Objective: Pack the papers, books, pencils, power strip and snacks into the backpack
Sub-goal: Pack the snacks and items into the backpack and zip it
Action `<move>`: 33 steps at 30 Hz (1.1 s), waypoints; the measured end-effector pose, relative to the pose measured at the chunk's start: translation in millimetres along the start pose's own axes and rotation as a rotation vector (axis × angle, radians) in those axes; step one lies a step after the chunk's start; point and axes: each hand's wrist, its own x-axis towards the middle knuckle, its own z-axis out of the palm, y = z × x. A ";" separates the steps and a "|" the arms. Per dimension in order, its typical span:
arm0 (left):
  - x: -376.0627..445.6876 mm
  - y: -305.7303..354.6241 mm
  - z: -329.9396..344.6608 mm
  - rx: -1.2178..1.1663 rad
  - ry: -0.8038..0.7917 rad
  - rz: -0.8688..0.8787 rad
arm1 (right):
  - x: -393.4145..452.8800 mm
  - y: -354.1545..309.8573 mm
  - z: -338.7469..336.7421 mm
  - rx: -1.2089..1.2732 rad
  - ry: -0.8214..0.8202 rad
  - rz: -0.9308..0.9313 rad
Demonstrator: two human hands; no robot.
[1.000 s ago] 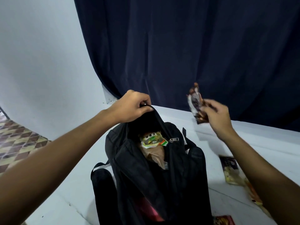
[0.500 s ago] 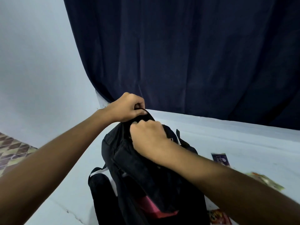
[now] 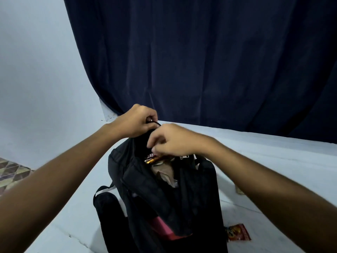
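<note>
A black backpack (image 3: 191, 198) stands on the white table (image 3: 273, 152) with its top compartment open. My left hand (image 3: 135, 121) is closed on the backpack's top handle and holds it up. My right hand (image 3: 171, 141) hovers over the opening with its fingers loosely apart. Just under those fingertips a snack packet (image 3: 152, 160) with a gold edge lies in the mouth of the bag. Beneath it sits crumpled brown paper (image 3: 164, 175). A pink-red item (image 3: 164, 230) shows in a lower front pocket.
A red snack packet (image 3: 237, 232) lies on the table right of the backpack. A pale packet corner (image 3: 239, 191) peeks out under my right forearm. A dark blue curtain (image 3: 200, 61) hangs behind the table, and patterned floor tiles (image 3: 12, 170) show at the left.
One second ago my right hand held a brown snack packet up to the right. It then pushed into the bag's opening and has now lifted out, leaving the packet in the bag. My left hand stays on the handle.
</note>
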 end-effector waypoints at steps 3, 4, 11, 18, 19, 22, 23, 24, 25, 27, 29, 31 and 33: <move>0.9 1.5 2.3 0.010 0.004 0.023 | -21.2 44.9 -34.1 0.053 0.259 0.111; 0.4 2.7 3.3 0.002 0.006 0.021 | -26.6 73.5 -38.4 -0.040 0.289 0.193; -5.1 7.1 8.2 -0.029 0.010 0.007 | -96.8 250.5 30.5 -0.449 -0.107 0.880; -6.9 7.7 10.6 -0.026 0.002 -0.020 | -104.7 243.3 75.2 -0.596 0.111 0.857; -7.3 8.3 10.7 -0.028 0.000 -0.021 | -101.3 241.5 73.6 -0.560 0.149 0.848; -8.5 10.3 10.8 -0.025 -0.015 -0.022 | -82.0 228.5 55.7 -0.304 0.348 0.860; -8.5 10.2 10.9 -0.022 -0.020 -0.022 | -73.3 216.8 44.1 -0.198 0.432 0.834; -8.5 10.0 10.4 -0.019 -0.022 -0.024 | -63.8 201.5 30.7 -0.101 0.527 0.767; -8.3 9.8 10.2 -0.017 -0.024 -0.027 | -54.6 182.2 16.4 -0.010 0.623 0.676; -7.9 8.8 10.2 -0.017 -0.023 -0.036 | -43.1 129.3 -12.8 0.171 0.764 0.462; -7.7 8.0 10.3 -0.011 -0.020 -0.037 | -41.5 72.2 -37.5 0.400 0.719 0.237; -7.6 8.2 9.3 0.003 -0.018 -0.018 | -46.3 26.9 -52.7 0.490 0.470 0.024; -6.8 8.2 7.5 -0.001 -0.028 0.009 | -48.4 0.2 -51.3 0.424 0.163 -0.014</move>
